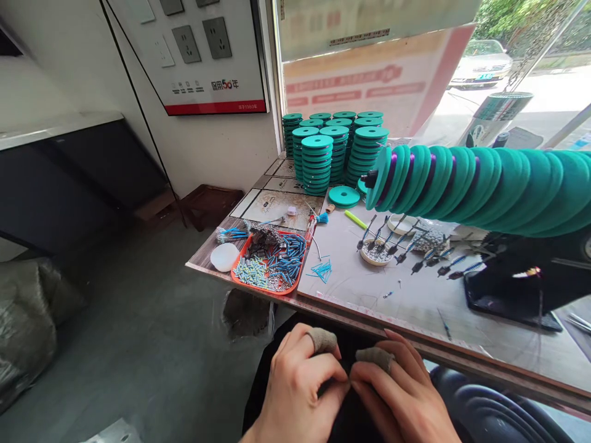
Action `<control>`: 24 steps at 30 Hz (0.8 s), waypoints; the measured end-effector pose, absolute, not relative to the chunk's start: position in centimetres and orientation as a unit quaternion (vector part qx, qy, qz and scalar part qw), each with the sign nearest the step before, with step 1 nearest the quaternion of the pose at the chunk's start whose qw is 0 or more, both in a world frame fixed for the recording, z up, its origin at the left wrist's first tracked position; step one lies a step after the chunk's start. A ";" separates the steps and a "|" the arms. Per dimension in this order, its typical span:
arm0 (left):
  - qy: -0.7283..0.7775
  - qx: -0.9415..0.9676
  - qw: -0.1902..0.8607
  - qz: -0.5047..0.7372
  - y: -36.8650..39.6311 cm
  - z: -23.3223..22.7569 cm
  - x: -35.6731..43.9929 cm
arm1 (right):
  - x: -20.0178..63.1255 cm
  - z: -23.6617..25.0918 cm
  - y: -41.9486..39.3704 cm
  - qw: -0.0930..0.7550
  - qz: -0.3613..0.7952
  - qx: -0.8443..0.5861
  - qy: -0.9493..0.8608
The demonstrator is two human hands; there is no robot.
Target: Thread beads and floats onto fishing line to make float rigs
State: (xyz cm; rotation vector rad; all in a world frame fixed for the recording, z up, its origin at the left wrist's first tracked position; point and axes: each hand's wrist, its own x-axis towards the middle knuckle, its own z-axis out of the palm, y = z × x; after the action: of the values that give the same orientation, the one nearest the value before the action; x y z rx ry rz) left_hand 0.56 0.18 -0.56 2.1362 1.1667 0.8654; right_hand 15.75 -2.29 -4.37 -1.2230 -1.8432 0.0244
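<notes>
Over my lap, below the table's front edge, both hands are closed in a pinch with their fingertips meeting. My left hand (302, 381) presses thumb and index finger together, and a tan wrap covers one finger. Opposite it, my right hand (399, 387) pinches too, with a similar wrap on a finger. Whatever lies between the fingertips is too small to make out. On the table (351, 289) beyond sits an orange tray (299, 280) of small blue, pale green and dark parts. Thin blue pieces (324, 269) lie loose to its right.
A rod of teal spools (462, 184) juts over the table from a black stand (512, 295), with dark pieces hanging beneath. Stacked teal spools (317, 163) stand by the window. A bowl of small beads (376, 253) and a white round cup (224, 257) are on the tabletop.
</notes>
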 end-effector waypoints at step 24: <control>0.511 0.691 0.393 0.326 0.5 -0.4 0.6 | 17.8 -4.4 -2.3 0.444 -0.010 -0.490 -0.750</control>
State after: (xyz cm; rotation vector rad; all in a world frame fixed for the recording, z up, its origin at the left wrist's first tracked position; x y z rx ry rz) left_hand 0.58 0.51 -0.42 1.7537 1.2979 0.8260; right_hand 17.78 -2.27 -4.39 -1.2142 -1.8590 -0.0247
